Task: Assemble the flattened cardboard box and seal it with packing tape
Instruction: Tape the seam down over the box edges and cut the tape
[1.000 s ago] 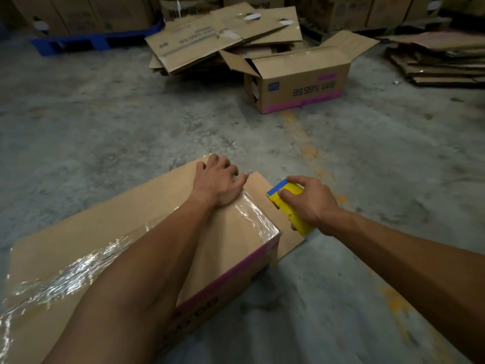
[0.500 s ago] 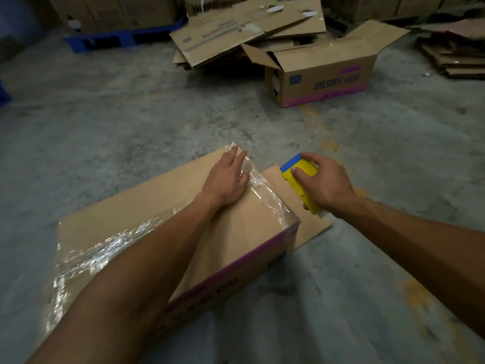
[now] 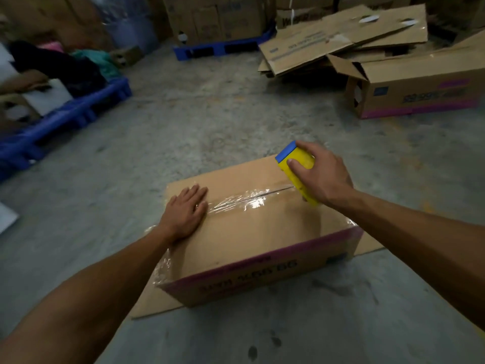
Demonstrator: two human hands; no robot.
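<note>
A brown cardboard box [image 3: 252,232] with a pink band stands on the concrete floor, its top flaps closed. Shiny clear tape [image 3: 244,202] runs along the centre seam and down the box ends. My left hand [image 3: 183,214] lies flat on the top at the left end of the seam, fingers spread. My right hand [image 3: 320,174] grips a yellow tape dispenser with a blue end [image 3: 294,164], held against the top at the right end of the seam.
An open box [image 3: 420,93] of the same kind sits at the far right, with flattened cardboard [image 3: 341,38] piled behind it. Blue pallets [image 3: 65,119] hold clutter on the left. A flat sheet [image 3: 157,303] lies under the box.
The view swung left, so the box now lies across in front of me. My left hand shifted to the seam's left end, and my right hand lifted the dispenser onto the box top.
</note>
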